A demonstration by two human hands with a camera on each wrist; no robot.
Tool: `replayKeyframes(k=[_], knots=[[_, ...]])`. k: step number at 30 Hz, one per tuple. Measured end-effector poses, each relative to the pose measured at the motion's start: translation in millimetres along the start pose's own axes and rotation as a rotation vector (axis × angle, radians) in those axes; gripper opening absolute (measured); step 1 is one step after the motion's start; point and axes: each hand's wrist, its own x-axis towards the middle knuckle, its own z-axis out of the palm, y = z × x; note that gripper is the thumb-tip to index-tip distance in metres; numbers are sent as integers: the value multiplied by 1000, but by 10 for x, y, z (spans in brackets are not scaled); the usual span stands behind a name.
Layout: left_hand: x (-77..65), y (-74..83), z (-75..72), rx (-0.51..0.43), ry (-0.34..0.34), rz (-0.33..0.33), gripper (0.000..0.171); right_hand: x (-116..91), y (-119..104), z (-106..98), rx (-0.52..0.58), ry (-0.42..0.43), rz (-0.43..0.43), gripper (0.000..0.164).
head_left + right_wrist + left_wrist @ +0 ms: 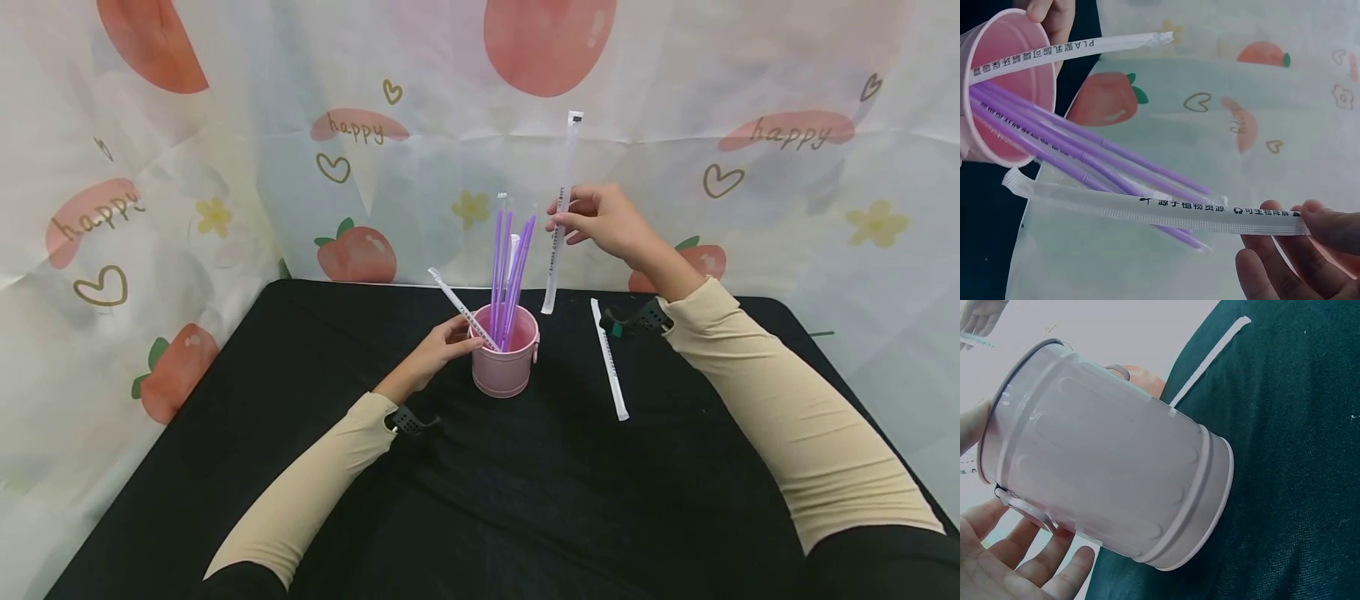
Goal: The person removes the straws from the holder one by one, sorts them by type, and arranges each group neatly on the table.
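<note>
A small pink metal pail [501, 372] stands on the black cloth. My left hand [442, 348] holds it at the left, thumb at the rim and fingers along the side by a small handle [1025, 511]. Several purple straws [1085, 147] in clear wrappers lean inside it, with a white paper-wrapped straw [1072, 55] slanting out toward the left hand. Up and to the right of the pail, my right hand [600, 218] pinches another paper-wrapped straw [561, 212] between thumb and fingers. That straw hangs nearly upright, its lower end beside the pail and above its rim level.
One more paper-wrapped straw [611, 360] lies on the black tablecloth [570, 492] to the right of the pail, below the right wrist. A pale curtain [247, 108] printed with peaches, hearts and the word "happy" hangs behind and to the left of the table.
</note>
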Motion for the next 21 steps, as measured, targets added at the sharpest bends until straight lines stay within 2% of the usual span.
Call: replayKeyframes(k=[8, 12, 21], knots=[[-4, 5, 0, 0, -3, 7, 52, -167, 53, -102, -89, -17, -8, 23], [-12, 3, -4, 2, -4, 5, 53, -269, 127, -144, -99, -29, -1, 23], [1, 1, -3, -2, 0, 4, 51, -527, 392, -262, -173, -44, 49, 24]])
